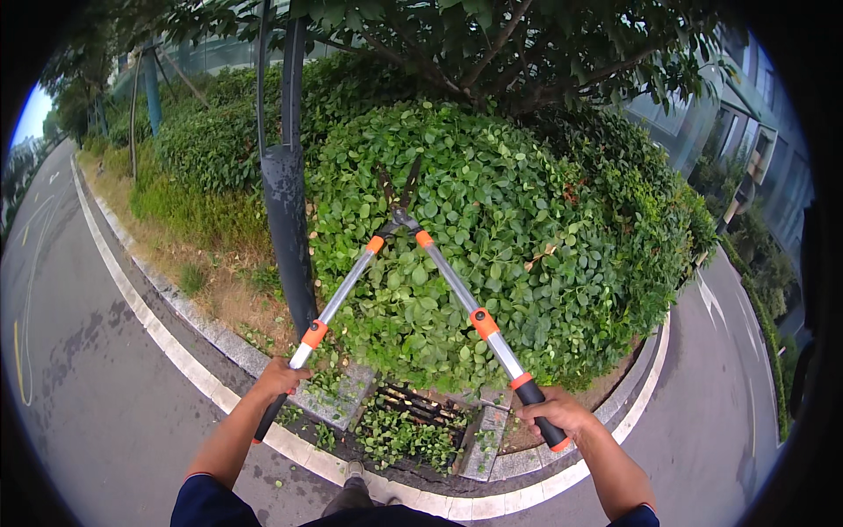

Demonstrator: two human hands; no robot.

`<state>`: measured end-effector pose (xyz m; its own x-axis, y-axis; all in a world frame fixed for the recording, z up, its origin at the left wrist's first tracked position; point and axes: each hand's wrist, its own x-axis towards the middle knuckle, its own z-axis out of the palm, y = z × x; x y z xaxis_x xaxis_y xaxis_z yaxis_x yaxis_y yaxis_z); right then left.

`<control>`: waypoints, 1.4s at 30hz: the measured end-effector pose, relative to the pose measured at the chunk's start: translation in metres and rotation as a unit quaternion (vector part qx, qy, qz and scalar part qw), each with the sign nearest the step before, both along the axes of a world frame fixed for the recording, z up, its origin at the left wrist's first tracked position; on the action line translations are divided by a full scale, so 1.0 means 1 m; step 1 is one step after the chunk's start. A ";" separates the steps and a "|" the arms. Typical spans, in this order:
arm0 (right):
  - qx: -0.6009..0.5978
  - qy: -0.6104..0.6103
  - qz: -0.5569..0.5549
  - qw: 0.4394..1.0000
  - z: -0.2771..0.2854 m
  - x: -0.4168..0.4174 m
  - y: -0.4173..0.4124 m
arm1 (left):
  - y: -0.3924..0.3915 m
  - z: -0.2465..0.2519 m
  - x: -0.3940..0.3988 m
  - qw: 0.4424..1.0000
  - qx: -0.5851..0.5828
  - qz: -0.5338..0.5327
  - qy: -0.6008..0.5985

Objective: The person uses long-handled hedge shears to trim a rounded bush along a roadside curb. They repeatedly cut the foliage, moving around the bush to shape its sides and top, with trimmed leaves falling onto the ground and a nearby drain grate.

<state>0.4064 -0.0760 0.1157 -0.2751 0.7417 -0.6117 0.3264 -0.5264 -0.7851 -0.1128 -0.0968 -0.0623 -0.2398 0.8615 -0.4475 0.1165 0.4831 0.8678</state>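
A pair of long-handled hedge shears [484, 324] reaches out over a broad, leafy green hedge [520, 250]. Its two dark blades [399, 188] are spread in a V against the foliage. My left hand [280, 380] is wrapped around the left handle near the black grip, just above the curb. On the right, my right hand [556, 414] grips the black and orange end of the other handle. The silver tubes carry orange joints and run together at the pivot, which lies close to the leaves.
A dark post [290, 224] rises at the hedge's left side. Cut leaves [408, 438] lie over a drain grate [421, 403] by the granite curb [342, 395]. Tree branches [474, 59] hang above the hedge. A road [118, 382] curves around both sides.
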 end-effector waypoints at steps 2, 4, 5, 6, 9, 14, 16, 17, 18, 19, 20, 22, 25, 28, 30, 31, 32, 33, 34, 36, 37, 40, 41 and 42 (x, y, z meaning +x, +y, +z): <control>-0.001 0.040 0.048 0.998 0.016 -0.009 0.049 | 0.036 0.024 -0.016 1.000 0.019 -0.015 -0.002; 0.029 0.055 0.041 0.997 0.018 -0.050 0.097 | 0.086 0.059 0.013 0.997 0.053 -0.047 -0.023; 0.051 0.042 0.022 0.998 -0.012 -0.102 0.114 | 0.116 0.050 0.040 0.994 0.096 -0.041 -0.040; 0.089 0.083 0.004 0.993 -0.060 -0.162 0.109 | 0.130 0.044 0.073 0.997 0.079 -0.012 0.000; 0.171 -0.039 -0.006 0.985 -0.093 -0.192 0.054 | 0.118 -0.021 0.078 0.990 0.120 0.051 -0.062; 0.176 -0.108 0.013 0.978 -0.106 -0.126 -0.036 | 0.021 -0.073 0.113 0.988 0.113 0.066 -0.078; 0.149 -0.107 0.015 0.983 -0.086 -0.111 -0.052 | 0.009 -0.071 0.102 0.988 0.130 0.057 -0.051; 0.136 -0.059 0.005 0.989 -0.076 -0.099 -0.056 | -0.001 -0.062 0.096 0.990 0.124 0.055 -0.030; 0.136 -0.041 0.013 0.990 -0.076 -0.079 -0.060 | -0.008 -0.048 0.087 0.990 0.134 0.028 0.018; 0.135 -0.024 0.015 0.990 -0.077 -0.056 -0.064 | -0.010 -0.029 0.082 0.993 0.112 0.006 0.026; 0.119 0.000 -0.007 0.993 -0.071 -0.039 -0.066 | -0.011 -0.011 0.072 0.993 0.110 -0.021 0.026; 0.088 0.028 -0.044 0.995 -0.057 -0.006 -0.073 | -0.005 0.012 0.054 0.992 0.104 -0.075 0.005; 0.056 0.059 -0.093 0.992 -0.044 0.028 -0.079 | 0.007 0.056 0.054 0.988 0.075 -0.135 0.009; 0.043 0.086 -0.113 0.989 -0.027 0.032 -0.075 | 0.019 0.083 0.058 0.979 0.087 -0.185 0.000; 0.041 0.112 -0.127 0.985 -0.024 0.029 -0.062 | 0.036 0.093 0.067 0.971 0.107 -0.212 -0.029; 0.037 0.122 -0.139 0.982 -0.026 0.028 -0.055 | 0.048 0.097 0.076 0.966 0.114 -0.228 -0.045; 0.034 0.151 -0.123 0.980 -0.033 0.019 -0.038 | 0.056 0.102 0.079 0.967 0.121 -0.221 -0.032; 0.045 0.162 -0.112 0.980 -0.033 0.003 -0.023 | 0.069 0.106 0.085 0.967 0.132 -0.218 -0.024; 0.048 0.173 -0.109 0.978 -0.038 -0.016 -0.007 | 0.086 0.109 0.098 0.970 0.142 -0.195 -0.024; 0.092 0.212 -0.178 0.956 -0.077 -0.103 0.013 | 0.104 0.105 0.139 0.974 0.149 -0.168 0.014; 0.096 0.191 -0.166 0.963 -0.086 -0.137 0.014 | 0.111 0.106 0.142 0.973 0.162 -0.149 0.063; 0.084 0.190 -0.182 0.961 -0.110 -0.132 -0.037 | 0.077 0.089 0.122 0.970 0.151 -0.192 0.019; 0.079 0.203 -0.182 0.959 -0.114 -0.127 -0.055 | 0.061 0.079 0.113 0.970 0.143 -0.195 0.001; 0.073 0.188 -0.179 0.963 -0.115 -0.124 -0.070 | 0.044 0.068 0.109 0.972 0.138 -0.189 0.013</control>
